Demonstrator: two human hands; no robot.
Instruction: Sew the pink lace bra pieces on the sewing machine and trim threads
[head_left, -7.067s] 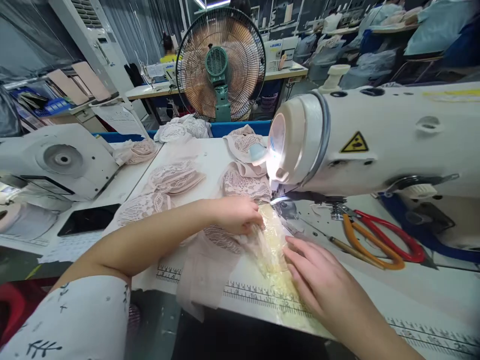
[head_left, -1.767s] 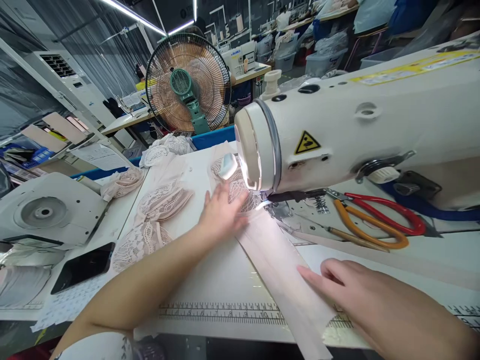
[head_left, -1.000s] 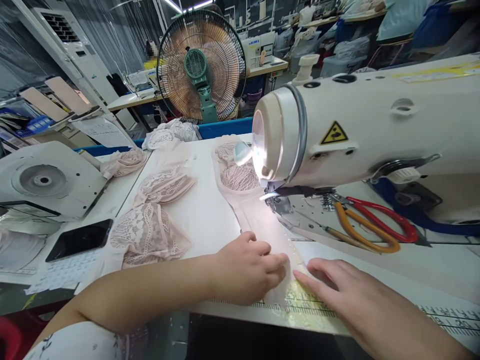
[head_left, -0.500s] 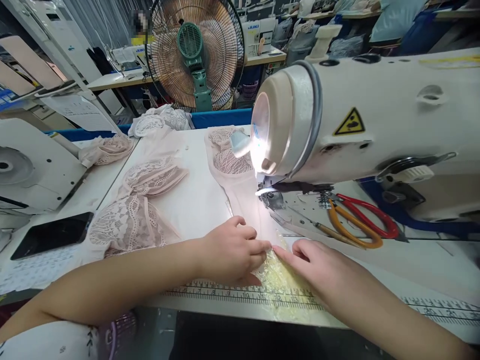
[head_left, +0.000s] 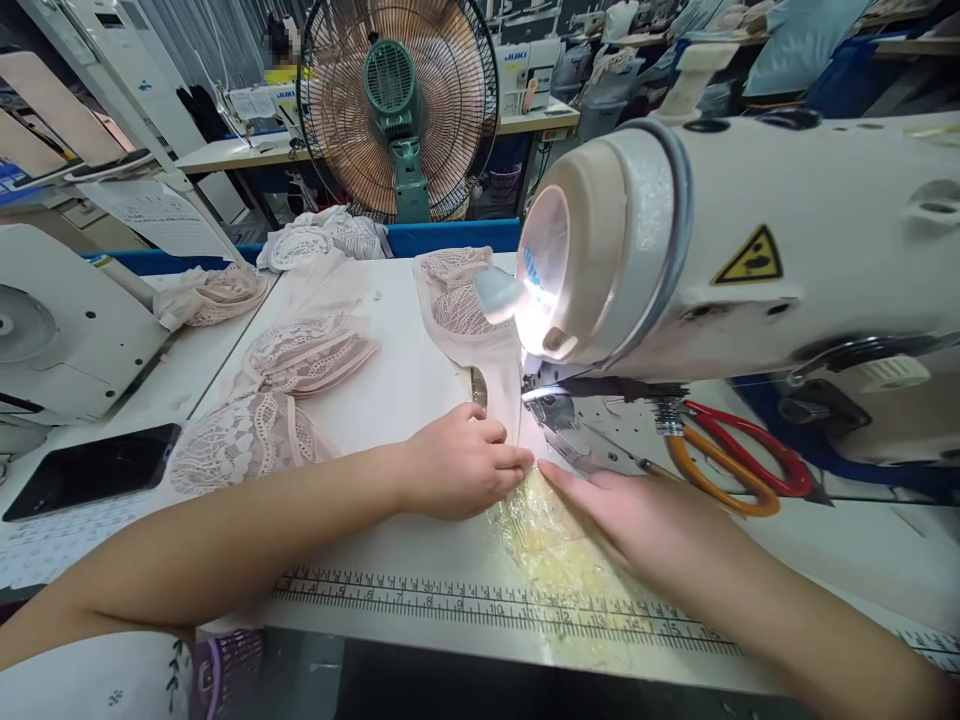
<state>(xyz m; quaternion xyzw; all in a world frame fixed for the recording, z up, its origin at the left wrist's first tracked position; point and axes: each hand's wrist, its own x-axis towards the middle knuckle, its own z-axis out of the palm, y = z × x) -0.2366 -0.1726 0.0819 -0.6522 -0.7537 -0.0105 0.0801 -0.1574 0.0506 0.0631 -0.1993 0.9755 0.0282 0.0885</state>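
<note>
A pale pink lace bra (head_left: 491, 355) lies on the sewing table, its band running along the needle area of the sewing machine (head_left: 615, 250). My left hand (head_left: 472, 462) is closed, its fingers curled on the near end of the band left of the presser foot. Fingertip to fingertip with it, my right hand (head_left: 607, 500) grips the same end from the right; its lower fingers are hidden. Beneath both hands, yellowish clear tape (head_left: 555, 550) covers part of the tabletop.
Orange- and red-handled scissors (head_left: 750, 455) lie beside the machine bed. More lace bras (head_left: 292, 350) are piled at left, near a black phone (head_left: 94, 470). A printed ruler (head_left: 450, 597) follows the front edge. A large fan (head_left: 401, 110) stands beyond the table.
Both hands have moved slightly away from me, toward the machine, with the end of the band. More of the yellowish tape shows, and the view has shifted a little.
</note>
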